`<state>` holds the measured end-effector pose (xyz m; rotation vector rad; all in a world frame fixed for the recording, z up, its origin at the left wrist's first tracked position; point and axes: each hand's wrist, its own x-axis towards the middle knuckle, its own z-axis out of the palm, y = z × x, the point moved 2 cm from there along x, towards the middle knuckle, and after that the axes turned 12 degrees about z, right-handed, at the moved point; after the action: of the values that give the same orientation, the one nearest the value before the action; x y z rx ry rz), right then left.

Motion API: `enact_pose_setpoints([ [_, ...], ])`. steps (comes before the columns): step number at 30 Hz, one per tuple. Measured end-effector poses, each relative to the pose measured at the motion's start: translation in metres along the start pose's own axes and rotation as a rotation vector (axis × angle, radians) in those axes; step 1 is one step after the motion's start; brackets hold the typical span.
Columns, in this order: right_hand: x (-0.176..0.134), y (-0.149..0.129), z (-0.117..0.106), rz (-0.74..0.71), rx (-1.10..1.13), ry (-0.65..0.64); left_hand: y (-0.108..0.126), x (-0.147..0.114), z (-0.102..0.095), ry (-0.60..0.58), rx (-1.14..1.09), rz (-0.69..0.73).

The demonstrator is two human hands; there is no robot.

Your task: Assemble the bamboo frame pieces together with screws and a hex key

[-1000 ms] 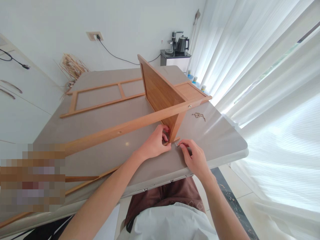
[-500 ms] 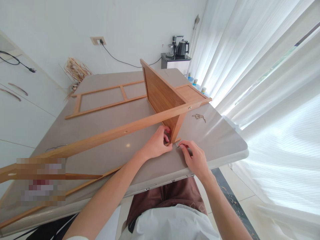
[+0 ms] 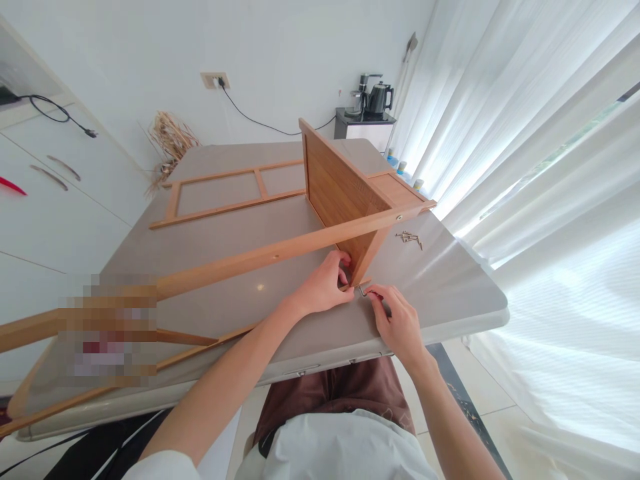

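A wooden panel [image 3: 340, 180] stands on edge across the table, joined to a long wooden rail [image 3: 280, 253] at its upper near corner. My left hand [image 3: 327, 283] is closed around the panel's bottom near corner, where it meets the lower rail [image 3: 235, 336]; some fingertips are hidden behind the wood. Just right of that corner, my right hand [image 3: 397, 320] pinches a bent metal hex key [image 3: 362, 291], its tip close to the joint. Whether the tip sits in a screw head I cannot tell. Several screws [image 3: 411, 238] lie loose to the right of the panel.
A ladder-like wooden frame [image 3: 215, 219] lies flat on the grey table [image 3: 465, 293], reaching behind the panel. Beyond the table, a kettle [image 3: 381, 98] stands on a small cabinet [image 3: 369, 127]. Dried stalks [image 3: 170, 137] are at the far left; white curtains [image 3: 565, 220] hang at right.
The whole view has shifted, so everything appears slightly further right. Both hands keep their places at the corner, with the hex key still in my right fingers.
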<state>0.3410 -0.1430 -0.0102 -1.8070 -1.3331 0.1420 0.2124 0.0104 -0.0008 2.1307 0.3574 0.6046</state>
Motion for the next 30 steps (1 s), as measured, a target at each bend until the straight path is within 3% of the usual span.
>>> enact_pose_setpoints([
  [13, -0.003, -0.004, 0.003, -0.078, -0.046, -0.014, 0.002, -0.001, -0.001, 0.009, -0.02, 0.003],
  [30, 0.004, -0.019, -0.004, -0.036, -0.136, -0.102, 0.001, -0.001, -0.001, 0.009, -0.036, 0.017],
])
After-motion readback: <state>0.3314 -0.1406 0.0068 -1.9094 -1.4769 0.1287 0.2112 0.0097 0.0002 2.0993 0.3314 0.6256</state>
